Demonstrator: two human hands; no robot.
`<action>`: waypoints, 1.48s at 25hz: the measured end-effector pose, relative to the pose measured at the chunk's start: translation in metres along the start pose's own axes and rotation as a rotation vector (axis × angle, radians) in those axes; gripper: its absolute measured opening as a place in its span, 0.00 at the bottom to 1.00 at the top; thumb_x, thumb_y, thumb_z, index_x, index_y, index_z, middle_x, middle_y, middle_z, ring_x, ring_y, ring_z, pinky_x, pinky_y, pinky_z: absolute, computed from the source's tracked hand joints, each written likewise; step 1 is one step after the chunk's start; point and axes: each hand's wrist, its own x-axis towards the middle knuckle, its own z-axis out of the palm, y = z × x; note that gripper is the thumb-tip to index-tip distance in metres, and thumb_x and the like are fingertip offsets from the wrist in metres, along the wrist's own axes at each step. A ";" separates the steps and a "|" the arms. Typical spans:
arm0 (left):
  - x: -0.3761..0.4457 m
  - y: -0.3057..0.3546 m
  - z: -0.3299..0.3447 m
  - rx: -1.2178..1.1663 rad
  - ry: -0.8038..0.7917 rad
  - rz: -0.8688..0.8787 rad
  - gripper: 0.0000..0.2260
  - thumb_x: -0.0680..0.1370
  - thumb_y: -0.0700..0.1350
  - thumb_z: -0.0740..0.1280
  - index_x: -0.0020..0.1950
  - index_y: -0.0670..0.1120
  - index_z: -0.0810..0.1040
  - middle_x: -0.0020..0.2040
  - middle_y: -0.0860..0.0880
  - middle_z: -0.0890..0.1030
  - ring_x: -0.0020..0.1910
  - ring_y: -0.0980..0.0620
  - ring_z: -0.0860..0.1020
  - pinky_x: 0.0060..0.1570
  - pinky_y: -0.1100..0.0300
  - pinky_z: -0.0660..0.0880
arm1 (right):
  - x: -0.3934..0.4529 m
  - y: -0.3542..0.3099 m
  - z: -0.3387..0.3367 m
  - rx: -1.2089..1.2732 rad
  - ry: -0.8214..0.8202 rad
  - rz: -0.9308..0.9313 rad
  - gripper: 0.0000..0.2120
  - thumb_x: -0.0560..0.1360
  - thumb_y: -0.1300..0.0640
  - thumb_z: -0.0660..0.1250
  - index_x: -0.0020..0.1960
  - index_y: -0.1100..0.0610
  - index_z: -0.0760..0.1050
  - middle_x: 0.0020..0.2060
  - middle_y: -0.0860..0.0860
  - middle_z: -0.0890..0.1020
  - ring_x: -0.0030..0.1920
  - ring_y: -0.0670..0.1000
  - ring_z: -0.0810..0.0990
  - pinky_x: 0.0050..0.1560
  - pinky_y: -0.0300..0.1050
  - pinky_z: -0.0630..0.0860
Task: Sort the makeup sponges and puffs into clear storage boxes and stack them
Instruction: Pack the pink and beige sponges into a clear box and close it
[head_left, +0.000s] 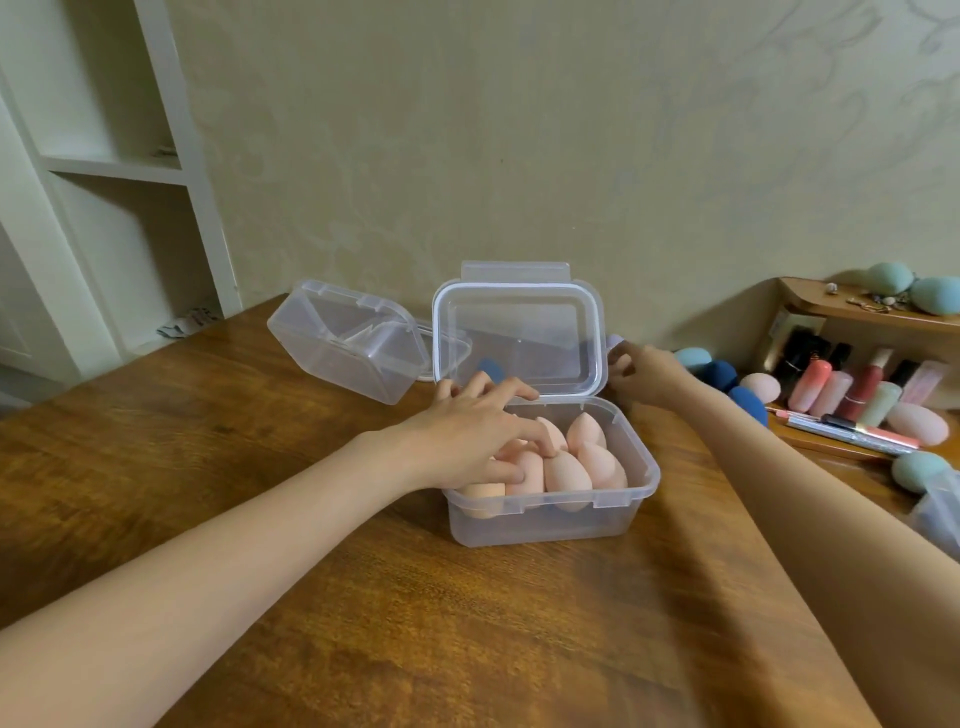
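The peach sponges (566, 467) fill the open box (550, 519), left hand (467, 436) pressing them with loose fingers, right hand (644, 376) gripping the lid (519, 338); blue, green and pink sponges (727, 384) at right remain unsorted, nothing stacked.

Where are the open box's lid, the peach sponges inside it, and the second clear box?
lid (519, 332): head view, on its clear upright panel.
peach sponges (567, 474): head view, on the front middle sponge's rounded body.
second clear box (345, 345): head view, on its tilted top face.
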 end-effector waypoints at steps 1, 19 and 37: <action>-0.001 0.000 0.000 0.000 -0.002 0.000 0.15 0.78 0.53 0.62 0.64 0.64 0.69 0.74 0.55 0.55 0.69 0.48 0.58 0.69 0.45 0.55 | -0.011 -0.002 -0.014 0.101 0.088 0.006 0.09 0.76 0.55 0.64 0.53 0.58 0.72 0.46 0.53 0.75 0.48 0.55 0.75 0.45 0.43 0.69; 0.032 0.032 -0.020 -0.459 -0.044 -0.012 0.19 0.78 0.41 0.64 0.68 0.48 0.70 0.72 0.49 0.64 0.70 0.49 0.65 0.67 0.57 0.64 | -0.131 -0.020 -0.053 0.790 -0.908 -0.182 0.40 0.62 0.42 0.74 0.59 0.72 0.71 0.52 0.60 0.72 0.53 0.54 0.71 0.60 0.42 0.70; 0.037 0.030 -0.017 -0.121 0.026 -0.073 0.09 0.76 0.43 0.68 0.52 0.42 0.83 0.64 0.48 0.71 0.55 0.49 0.76 0.52 0.56 0.75 | -0.134 -0.057 -0.047 0.140 -0.664 -0.171 0.07 0.76 0.53 0.65 0.46 0.57 0.76 0.40 0.49 0.77 0.40 0.45 0.73 0.43 0.34 0.70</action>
